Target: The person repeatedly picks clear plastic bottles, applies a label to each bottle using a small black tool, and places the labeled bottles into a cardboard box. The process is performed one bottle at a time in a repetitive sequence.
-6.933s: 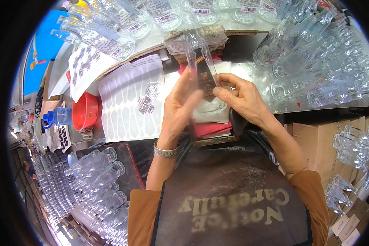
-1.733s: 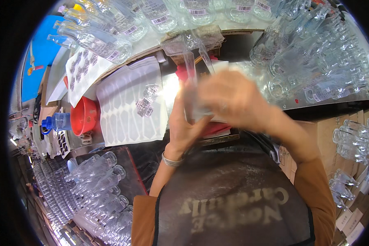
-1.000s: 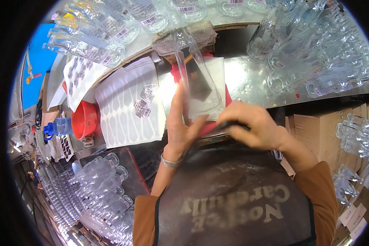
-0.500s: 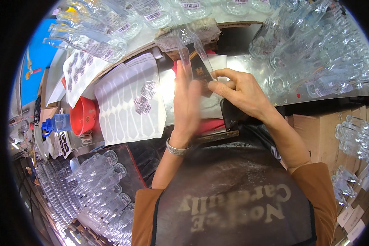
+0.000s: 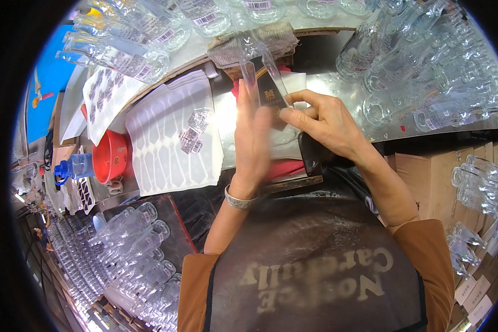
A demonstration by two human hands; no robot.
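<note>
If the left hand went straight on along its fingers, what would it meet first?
Probably the folded grey cloth under the neck of the clear bottle, ahead of the left hand; depth is unclear, so the wooden block beneath the cloth might come first.

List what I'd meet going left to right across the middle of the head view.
Blue-capped bottle → red bowl → white sheet → left hand → right hand → cardboard box.

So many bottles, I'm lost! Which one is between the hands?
The clear bottle with the black label, its neck on the cloth, between the left hand and right hand. The other bottles are grouped farther away.
</note>
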